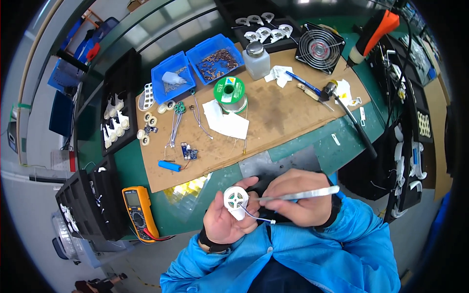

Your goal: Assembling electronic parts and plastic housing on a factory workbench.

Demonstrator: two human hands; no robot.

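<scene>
Close to my chest, my left hand (218,224) is closed around a small white round plastic housing (235,196) with spoke-like openings in its face. A thin cable (254,216) comes out of the housing and ends in a small white connector (272,221). My right hand (298,207) grips silver tweezers (317,194), held almost level. Their tip points left and reaches the fingers of my left hand beside the housing; whether it touches the housing, I cannot tell.
A cardboard sheet (273,132) on the green bench carries a solder spool (229,91), a blue battery (169,166), a circuit board (188,151) and wires. Behind stand blue bins (157,80), a bottle (256,63) and a fan (320,48). A yellow multimeter (141,210) lies left; a black-handled tool (359,129) right.
</scene>
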